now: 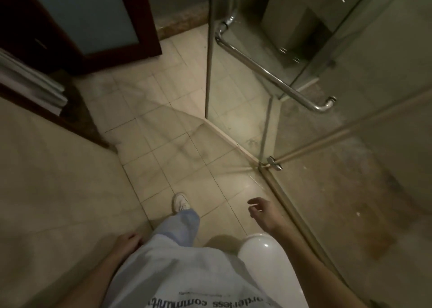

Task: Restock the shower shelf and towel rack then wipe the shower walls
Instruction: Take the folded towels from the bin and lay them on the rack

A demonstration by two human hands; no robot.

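Clear glass shower enclosure stands ahead and right of both hands. Its long chrome door bar runs diagonally, far-left to near-right. Right hand loosely spread, empty, near the glass. Left hand at hip, grip indiscernible.

Glass, polished metal and tile.
The shower door is clear glass with a shiny metal handle; floor tiles look smooth, the toilet lid glossy white, the door frame dark wood.
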